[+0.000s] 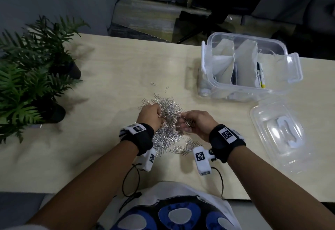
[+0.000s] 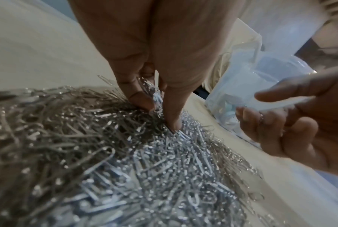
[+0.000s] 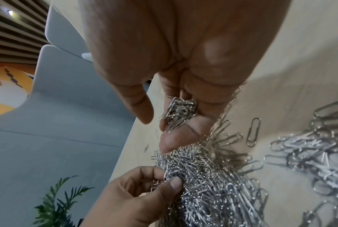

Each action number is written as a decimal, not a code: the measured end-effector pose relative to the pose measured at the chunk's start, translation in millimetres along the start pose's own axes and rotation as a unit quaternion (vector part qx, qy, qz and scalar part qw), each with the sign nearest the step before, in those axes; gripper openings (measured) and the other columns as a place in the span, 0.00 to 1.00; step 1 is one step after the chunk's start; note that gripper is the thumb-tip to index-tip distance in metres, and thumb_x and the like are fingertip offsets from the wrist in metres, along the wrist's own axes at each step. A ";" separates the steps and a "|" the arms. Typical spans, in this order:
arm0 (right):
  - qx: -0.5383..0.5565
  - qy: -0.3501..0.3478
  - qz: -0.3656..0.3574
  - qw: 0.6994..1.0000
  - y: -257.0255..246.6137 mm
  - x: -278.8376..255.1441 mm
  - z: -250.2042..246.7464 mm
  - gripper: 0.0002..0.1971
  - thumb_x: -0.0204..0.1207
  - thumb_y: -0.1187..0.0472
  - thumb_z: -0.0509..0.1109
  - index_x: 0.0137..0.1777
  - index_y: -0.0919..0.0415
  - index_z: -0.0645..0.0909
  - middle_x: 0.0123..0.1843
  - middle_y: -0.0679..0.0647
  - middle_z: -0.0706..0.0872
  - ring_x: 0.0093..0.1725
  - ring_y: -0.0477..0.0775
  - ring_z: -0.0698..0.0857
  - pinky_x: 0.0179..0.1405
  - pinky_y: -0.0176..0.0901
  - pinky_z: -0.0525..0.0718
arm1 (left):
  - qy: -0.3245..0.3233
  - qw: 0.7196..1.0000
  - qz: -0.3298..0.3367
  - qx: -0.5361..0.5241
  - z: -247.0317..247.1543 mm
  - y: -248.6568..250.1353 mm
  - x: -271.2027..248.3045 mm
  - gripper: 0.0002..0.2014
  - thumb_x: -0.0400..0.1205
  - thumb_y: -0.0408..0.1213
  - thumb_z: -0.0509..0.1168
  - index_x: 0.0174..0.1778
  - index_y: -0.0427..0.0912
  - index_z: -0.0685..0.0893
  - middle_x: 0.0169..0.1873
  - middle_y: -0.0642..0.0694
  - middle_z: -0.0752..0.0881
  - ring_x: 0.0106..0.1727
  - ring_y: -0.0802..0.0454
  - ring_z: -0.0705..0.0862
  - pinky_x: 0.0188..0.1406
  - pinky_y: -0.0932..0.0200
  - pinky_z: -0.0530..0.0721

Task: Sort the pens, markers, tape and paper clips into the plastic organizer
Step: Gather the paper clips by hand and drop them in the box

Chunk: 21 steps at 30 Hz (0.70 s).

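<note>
A big heap of silver paper clips (image 1: pixel 168 126) lies mid-table. My left hand (image 1: pixel 159 116) digs into its far left side, thumb and fingers pinching a bunch of clips (image 2: pixel 154 96). My right hand (image 1: pixel 184 122) hovers just right of it, fingers curled round a small bundle of clips (image 3: pixel 180 112) held in the palm. The left hand (image 3: pixel 164 181) also shows in the right wrist view, pinching clips at the heap's edge. The clear plastic organizer (image 1: pixel 206 61) stands open at the far right with white dividers and a black-and-white marker (image 1: pixel 261 74) inside.
The organizer's clear lid (image 1: pixel 262 113) lies on the table to the right of my hands. Two potted ferns (image 1: pixel 36 70) stand at the left edge. A few stray clips (image 1: pixel 154 84) lie beyond the heap. A chair sits behind the table.
</note>
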State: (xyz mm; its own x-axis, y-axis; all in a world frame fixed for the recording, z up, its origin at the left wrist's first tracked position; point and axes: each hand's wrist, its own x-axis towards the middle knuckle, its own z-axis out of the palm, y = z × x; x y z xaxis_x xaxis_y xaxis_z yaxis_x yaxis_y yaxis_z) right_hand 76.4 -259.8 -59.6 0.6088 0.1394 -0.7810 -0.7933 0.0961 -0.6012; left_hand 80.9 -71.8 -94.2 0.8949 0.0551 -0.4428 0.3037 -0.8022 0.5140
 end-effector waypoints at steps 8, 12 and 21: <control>-0.039 -0.041 -0.009 0.998 -16.4 -15.5 -26.0 0.02 0.80 0.74 0.66 0.49 0.70 0.80 0.40 0.64 0.86 0.31 0.55 0.87 0.26 0.40 0.85 | 0.014 0.982 -0.091 -0.166 -1.2 -9.5 -4.6 0.06 0.78 0.34 0.74 0.37 0.45 0.85 0.41 0.47 0.88 0.36 0.51 0.86 0.41 0.62 0.81; -0.063 -0.075 -0.009 0.995 -28.4 -21.1 -38.7 0.04 0.81 0.72 0.65 0.51 0.67 0.80 0.42 0.62 0.88 0.32 0.52 0.89 0.27 0.38 0.85 | -0.014 0.884 -0.154 -0.442 -7.8 -7.9 -14.7 0.04 0.81 0.23 0.68 0.41 0.35 0.83 0.42 0.39 0.85 0.38 0.46 0.86 0.49 0.50 0.90; -0.057 -0.108 0.000 0.992 -40.9 -29.5 -50.0 0.05 0.83 0.70 0.62 0.51 0.67 0.80 0.45 0.65 0.87 0.33 0.55 0.89 0.29 0.40 0.86 | -0.083 0.696 -0.137 -0.700 -17.5 4.0 -36.0 0.10 0.80 0.21 0.53 0.45 0.32 0.80 0.39 0.39 0.82 0.40 0.46 0.86 0.36 0.60 0.88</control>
State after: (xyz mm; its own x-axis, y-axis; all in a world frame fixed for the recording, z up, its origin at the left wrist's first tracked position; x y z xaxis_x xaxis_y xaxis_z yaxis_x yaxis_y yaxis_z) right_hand 91.3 -317.1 -20.5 0.5821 0.3491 -0.7343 -0.7802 -0.0147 -0.6254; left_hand 55.6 -66.5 -63.3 0.7263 -0.0709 -0.6837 0.5799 0.5973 0.5540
